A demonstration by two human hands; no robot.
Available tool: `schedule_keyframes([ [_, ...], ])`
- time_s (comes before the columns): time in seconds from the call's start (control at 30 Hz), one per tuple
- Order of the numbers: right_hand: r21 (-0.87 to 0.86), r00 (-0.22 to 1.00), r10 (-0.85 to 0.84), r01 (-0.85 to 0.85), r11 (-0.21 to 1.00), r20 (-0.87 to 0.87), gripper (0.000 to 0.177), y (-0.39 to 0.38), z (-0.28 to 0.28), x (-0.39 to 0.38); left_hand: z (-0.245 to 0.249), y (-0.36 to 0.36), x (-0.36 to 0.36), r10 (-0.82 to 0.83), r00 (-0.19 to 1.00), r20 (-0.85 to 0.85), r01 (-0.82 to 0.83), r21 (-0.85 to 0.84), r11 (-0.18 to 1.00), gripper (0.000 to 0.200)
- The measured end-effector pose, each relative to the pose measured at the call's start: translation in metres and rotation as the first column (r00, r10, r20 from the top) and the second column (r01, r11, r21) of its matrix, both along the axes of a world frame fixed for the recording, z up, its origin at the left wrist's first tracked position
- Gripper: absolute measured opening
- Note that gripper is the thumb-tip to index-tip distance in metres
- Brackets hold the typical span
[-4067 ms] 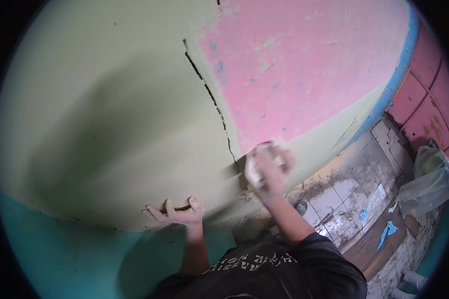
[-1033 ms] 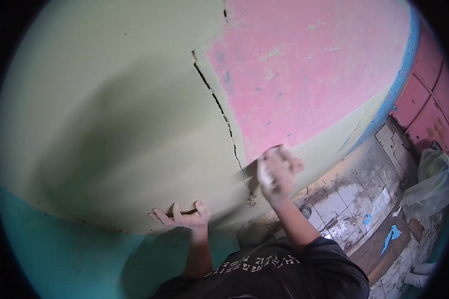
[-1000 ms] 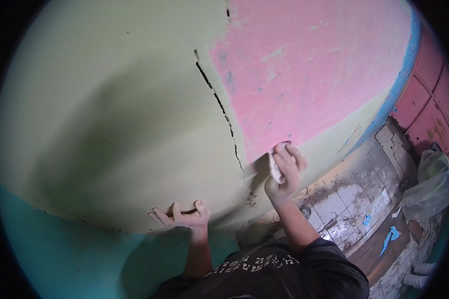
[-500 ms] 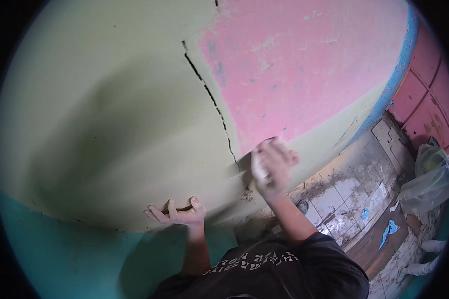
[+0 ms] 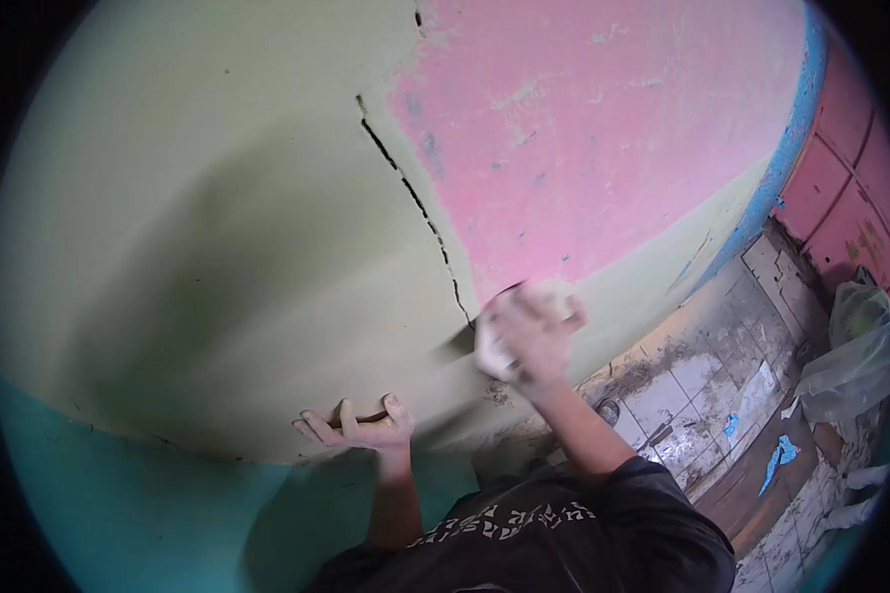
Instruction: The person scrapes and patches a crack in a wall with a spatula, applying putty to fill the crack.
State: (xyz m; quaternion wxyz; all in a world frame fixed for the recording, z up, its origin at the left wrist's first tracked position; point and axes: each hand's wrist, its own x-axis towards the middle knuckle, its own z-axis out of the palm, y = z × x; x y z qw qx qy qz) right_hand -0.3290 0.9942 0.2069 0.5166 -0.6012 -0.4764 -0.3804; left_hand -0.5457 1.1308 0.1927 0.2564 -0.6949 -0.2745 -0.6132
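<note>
Right hand [image 5: 530, 336] grasping pale pad [image 5: 493, 352] at pink patch [image 5: 613, 148] corner; left hand [image 5: 361, 427] unclenched near edge of teal paint [image 5: 148, 499].

Wall [image 5: 267, 178]: pale green is being shown. Toward its upper right corner a pink patch [image 5: 564, 148] is being seen, flecked pale and grey-blue; the crack [image 5: 380, 144] is being noted as broken black. Its right edge is being bordered by a blue strip [image 5: 785, 143], its lower left by a teal band [image 5: 129, 484]. Pad [image 5: 493, 352]: whitish is being noted. Floor tiles [image 5: 690, 378]: white is being streaked brown. Shirt [image 5: 564, 553]: black is being patterned with white lettering.
</note>
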Motion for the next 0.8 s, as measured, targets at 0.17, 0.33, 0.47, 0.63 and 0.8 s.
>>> schedule_keyframes([
  [0.17,-0.034,0.984,0.176,-0.176,0.984,-0.006,0.024,-0.002,0.014,-0.012,0.0,0.0,0.001,-0.002,1.0,0.006,0.002,0.005,1.0,0.056],
  [0.33,0.202,0.983,0.108,-0.077,0.976,-0.15,0.023,0.001,0.026,0.007,0.0,0.002,-0.001,0.0,1.0,0.009,0.0,0.012,1.0,0.056],
  [0.47,-0.076,0.966,0.133,-0.119,0.99,0.22,0.021,-0.01,0.023,0.006,0.001,-0.003,-0.002,0.005,1.0,-0.023,-0.005,-0.006,1.0,0.056],
  [0.63,-0.048,0.97,0.093,-0.084,0.995,0.225,0.011,-0.019,0.051,0.041,0.0,-0.003,-0.003,0.002,1.0,-0.03,-0.002,0.0,1.0,0.056],
  [0.8,-0.103,0.911,0.114,-0.079,0.991,0.396,0.009,-0.028,0.069,0.062,0.005,-0.001,-0.002,-0.004,0.999,-0.033,0.005,0.027,1.0,0.055],
])
